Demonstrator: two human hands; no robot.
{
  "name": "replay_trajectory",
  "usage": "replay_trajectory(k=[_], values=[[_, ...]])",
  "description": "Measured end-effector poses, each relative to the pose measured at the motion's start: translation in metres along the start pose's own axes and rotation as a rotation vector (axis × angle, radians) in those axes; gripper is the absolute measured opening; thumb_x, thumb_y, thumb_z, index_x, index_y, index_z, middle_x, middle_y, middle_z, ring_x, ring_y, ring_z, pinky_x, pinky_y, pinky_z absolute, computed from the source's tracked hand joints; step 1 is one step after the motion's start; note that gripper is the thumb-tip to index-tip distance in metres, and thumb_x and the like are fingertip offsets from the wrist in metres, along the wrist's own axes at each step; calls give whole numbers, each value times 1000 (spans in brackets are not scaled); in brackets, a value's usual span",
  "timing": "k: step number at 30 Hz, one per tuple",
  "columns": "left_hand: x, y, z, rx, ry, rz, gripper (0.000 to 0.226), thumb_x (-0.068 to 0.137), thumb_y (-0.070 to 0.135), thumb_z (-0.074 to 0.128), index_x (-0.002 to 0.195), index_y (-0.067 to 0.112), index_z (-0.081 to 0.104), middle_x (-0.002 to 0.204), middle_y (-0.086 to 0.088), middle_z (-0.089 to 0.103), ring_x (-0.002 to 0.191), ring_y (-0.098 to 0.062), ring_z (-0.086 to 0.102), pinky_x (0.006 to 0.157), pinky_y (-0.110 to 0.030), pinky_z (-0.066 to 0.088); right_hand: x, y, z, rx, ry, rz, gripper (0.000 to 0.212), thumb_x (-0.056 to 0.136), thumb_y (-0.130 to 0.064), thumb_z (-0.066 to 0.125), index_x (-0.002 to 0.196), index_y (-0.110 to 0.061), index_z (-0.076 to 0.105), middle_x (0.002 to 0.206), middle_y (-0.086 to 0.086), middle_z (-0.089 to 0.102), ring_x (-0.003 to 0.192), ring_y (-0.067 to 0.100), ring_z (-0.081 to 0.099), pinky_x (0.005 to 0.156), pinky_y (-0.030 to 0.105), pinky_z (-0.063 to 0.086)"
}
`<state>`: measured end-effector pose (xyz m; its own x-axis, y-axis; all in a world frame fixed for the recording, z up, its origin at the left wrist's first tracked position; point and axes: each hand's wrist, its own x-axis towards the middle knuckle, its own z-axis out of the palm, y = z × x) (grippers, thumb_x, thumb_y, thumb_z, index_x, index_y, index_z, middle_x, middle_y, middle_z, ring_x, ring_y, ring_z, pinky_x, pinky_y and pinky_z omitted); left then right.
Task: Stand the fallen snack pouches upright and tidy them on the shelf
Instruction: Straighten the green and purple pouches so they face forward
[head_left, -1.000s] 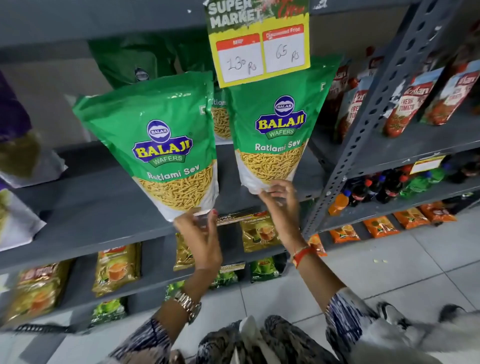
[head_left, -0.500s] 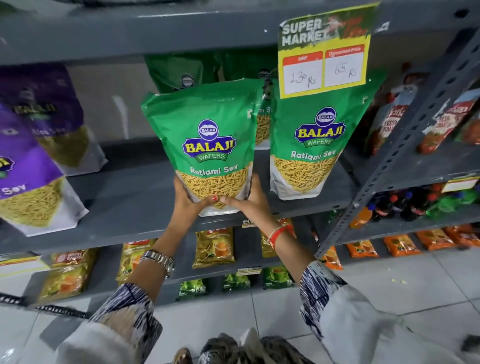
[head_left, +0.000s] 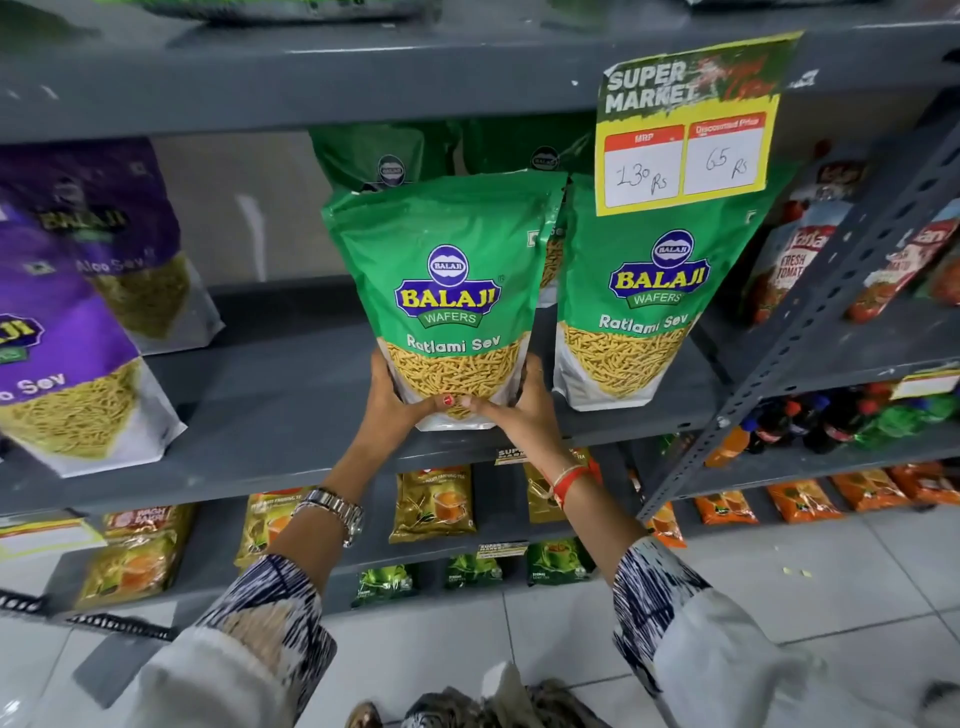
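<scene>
A green Ratlami Sev pouch (head_left: 447, 291) stands upright at the front of the grey shelf (head_left: 291, 395). My left hand (head_left: 392, 397) grips its lower left corner and my right hand (head_left: 519, 402) grips its lower right corner, thumbs meeting across its base. A second green Ratlami Sev pouch (head_left: 644, 306) stands upright right beside it, almost touching. Two more green pouches (head_left: 384, 156) stand behind them, mostly hidden.
Purple Aloo Sev pouches (head_left: 72, 332) lean at the shelf's left. A price card (head_left: 685, 130) hangs from the shelf above. A slanted grey upright (head_left: 810, 322) borders the right, with tomato pouches (head_left: 789, 270) beyond. Tea packs (head_left: 434, 501) and bottles (head_left: 810, 421) fill lower shelves.
My right hand left the right-hand pouch and joined my left hand on the left pouch. That pouch has moved right, next to its neighbour, and now stands straighter.
</scene>
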<state>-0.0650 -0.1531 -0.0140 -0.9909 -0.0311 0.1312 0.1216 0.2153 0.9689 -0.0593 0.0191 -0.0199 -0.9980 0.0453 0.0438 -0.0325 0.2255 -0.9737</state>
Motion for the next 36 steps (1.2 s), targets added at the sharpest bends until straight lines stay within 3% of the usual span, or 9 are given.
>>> replay_trajectory(k=[3, 5, 7, 10, 14, 24, 27, 29, 36], values=[[-10, -1, -11, 14, 46, 1, 96, 63, 12, 80, 139, 15, 20, 139, 11, 37, 125, 7, 38, 98, -8, 37, -14, -1, 9, -3, 173, -23, 99, 55, -46, 83, 136, -15, 33, 134, 6, 47, 126, 23, 46, 103, 38, 45], [-23, -3, -23, 28, 169, -8, 89, 68, 17, 77, 140, 17, 25, 146, 1, 35, 131, -10, 37, 105, -23, 35, -35, -7, 22, 22, 284, -93, 87, 60, -40, 82, 132, -19, 37, 128, 0, 42, 121, 19, 46, 102, 32, 44], [-40, -4, -39, -3, 404, 35, 66, 70, 20, 76, 127, 19, 43, 125, 8, 53, 108, -7, 55, 89, -19, 46, -60, -16, 43, 28, 317, -198, 72, 66, -25, 80, 126, -14, 42, 121, 3, 43, 112, 18, 48, 95, 23, 44], [-62, -12, -84, -24, 858, 100, 34, 71, 30, 74, 98, 19, 57, 83, 9, 56, 66, -5, 49, 62, -11, 41, -81, -21, 93, 17, 207, -285, 58, 70, -24, 76, 120, -12, 48, 113, 1, 48, 104, 19, 49, 92, 27, 45], [-83, -34, -179, -27, 1092, 96, 31, 70, 38, 73, 91, 36, 50, 85, 2, 50, 70, -23, 43, 66, -35, 40, -83, -37, 179, 21, -66, -290, 56, 70, -27, 76, 117, -25, 47, 107, -15, 46, 105, 17, 51, 92, 36, 47], [-73, -85, -357, 20, 531, -153, 89, 69, 1, 73, 140, 4, 19, 148, -14, 29, 136, -25, 33, 109, -34, 34, -19, -78, 349, 101, -352, -93, 114, 43, -38, 87, 139, -18, 29, 144, 7, 41, 133, 20, 41, 111, 41, 36], [-56, -88, -375, 48, 403, -170, 93, 67, -2, 74, 141, 1, 18, 146, -10, 32, 134, -20, 34, 99, -9, 35, -11, -77, 367, 167, -413, -15, 108, 37, -39, 91, 130, -23, 38, 132, 8, 56, 121, 22, 55, 102, 50, 46], [-49, -84, -382, -13, 292, -172, 91, 64, -3, 74, 138, 0, 22, 139, -12, 42, 126, -23, 45, 94, -11, 43, -16, -81, 370, 170, -396, 29, 95, 37, -36, 91, 118, -22, 45, 121, 7, 63, 111, 22, 62, 97, 50, 50], [-44, -90, -399, -24, 182, -201, 57, 68, -5, 71, 109, 19, 40, 97, 9, 56, 91, -2, 54, 76, -9, 50, -29, -87, 376, 148, -340, 16, 70, 59, -10, 85, 114, -20, 43, 101, -10, 61, 87, -5, 62, 74, 13, 52]])
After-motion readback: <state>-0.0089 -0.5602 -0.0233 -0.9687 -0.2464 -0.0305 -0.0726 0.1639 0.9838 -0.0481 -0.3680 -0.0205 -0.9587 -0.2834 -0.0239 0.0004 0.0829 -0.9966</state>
